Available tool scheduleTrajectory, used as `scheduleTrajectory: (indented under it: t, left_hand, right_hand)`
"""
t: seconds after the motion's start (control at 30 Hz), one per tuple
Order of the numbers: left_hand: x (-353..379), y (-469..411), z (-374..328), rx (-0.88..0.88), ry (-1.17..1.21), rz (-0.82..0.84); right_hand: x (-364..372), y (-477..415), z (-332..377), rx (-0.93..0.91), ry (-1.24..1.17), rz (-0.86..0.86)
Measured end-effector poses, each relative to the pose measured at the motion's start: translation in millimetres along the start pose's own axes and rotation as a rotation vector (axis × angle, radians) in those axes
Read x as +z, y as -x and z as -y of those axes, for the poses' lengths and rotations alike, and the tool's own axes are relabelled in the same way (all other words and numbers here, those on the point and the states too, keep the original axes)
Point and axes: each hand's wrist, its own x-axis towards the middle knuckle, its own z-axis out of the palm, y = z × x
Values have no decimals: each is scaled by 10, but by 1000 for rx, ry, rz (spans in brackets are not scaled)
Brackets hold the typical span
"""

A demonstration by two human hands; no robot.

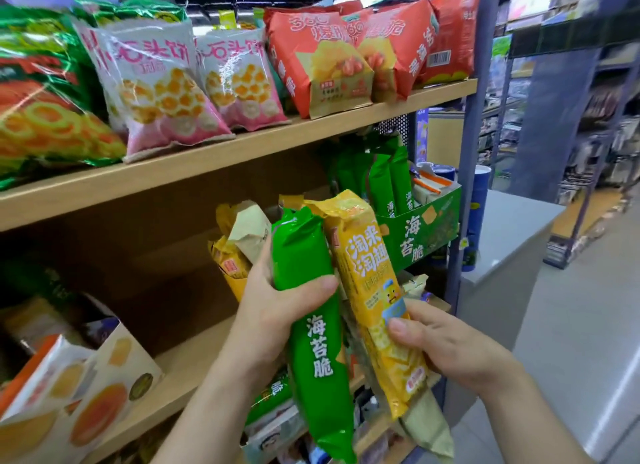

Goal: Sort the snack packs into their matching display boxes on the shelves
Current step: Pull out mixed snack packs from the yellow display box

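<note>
Left hand (277, 304) is wrapped round a long green pack (318, 359), thumb across the front. Right hand (446, 345) grips a yellow pack (367, 266) low down, thumb pressed on its face. Both packs are glossy, crinkly plastic sleeves, held upright side by side, touching, in front of the wooden shelf (207, 158). The green display box (422, 235) sits just behind, to the right. Both forearms angle up and inward.

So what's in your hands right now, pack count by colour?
green pack, gripped by the left hand: 1
yellow pack, gripped by the right hand: 1
pale pack, end showing under the right hand, grip hidden: 1
Total: 3
</note>
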Motion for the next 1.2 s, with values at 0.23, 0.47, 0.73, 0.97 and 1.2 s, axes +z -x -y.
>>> scheduleTrajectory:
  t: [0.23,0.47,0.73,0.97,1.2]
  left_hand:
    - [-55,56,-71,-28,64,168]
    - [-87,18,12,-55,6,69]
    - [-178,94,-101,128,-64,-101]
    - [-553,245,-200,194,-398,-253]
    - [-796,250,7,18,-519,-289]
  right_hand:
    - [52,-124,-84,72,-42,52]
    - [46,-230,-148,117,129,37]
    - [77,-162,-109,5,338,-208]
    - [-77,-106,144,-240,268,-486]
    - [122,-615,123,-112,405,-319]
